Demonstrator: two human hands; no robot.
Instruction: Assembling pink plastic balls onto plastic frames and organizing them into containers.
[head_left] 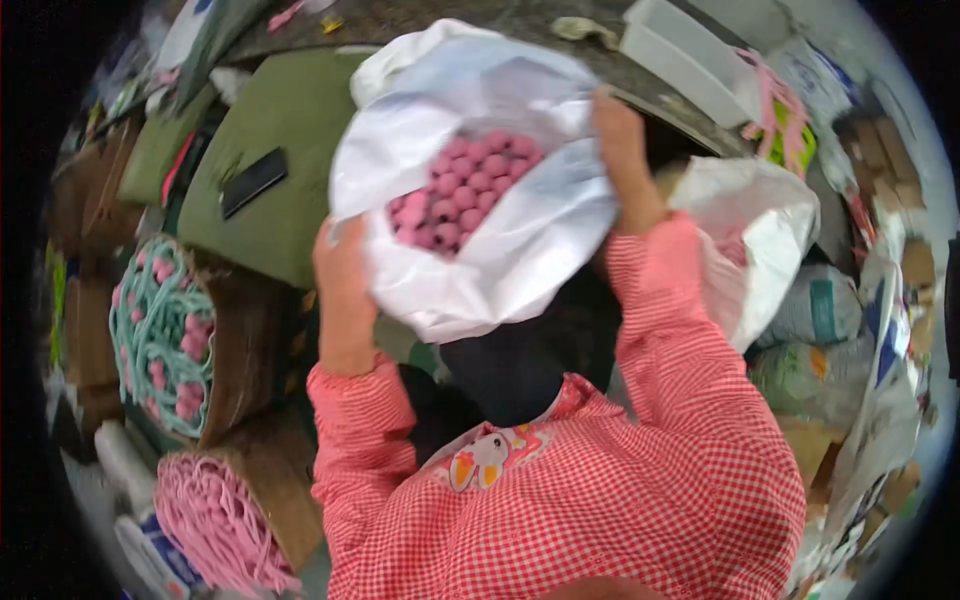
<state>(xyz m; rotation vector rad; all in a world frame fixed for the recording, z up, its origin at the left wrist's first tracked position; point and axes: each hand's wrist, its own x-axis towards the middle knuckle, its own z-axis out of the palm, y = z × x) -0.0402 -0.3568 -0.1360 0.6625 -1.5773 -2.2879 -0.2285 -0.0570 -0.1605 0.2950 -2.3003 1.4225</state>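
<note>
Between my two hands is a white sack, its mouth spread wide toward me. Inside lies a heap of small pink balls, several with dark holes showing. My left hand grips the sack's rim on the left, fingers partly hidden by the plastic and blurred. On the far right side, my right hand is closed on the opposite rim. Red-and-white checked sleeves cover both forearms.
Left of me stand a carton of mint-green rope with pink balls and a carton of pink cords. A dark phone lies on a green cushion. Another white sack and a white plastic bin are at right.
</note>
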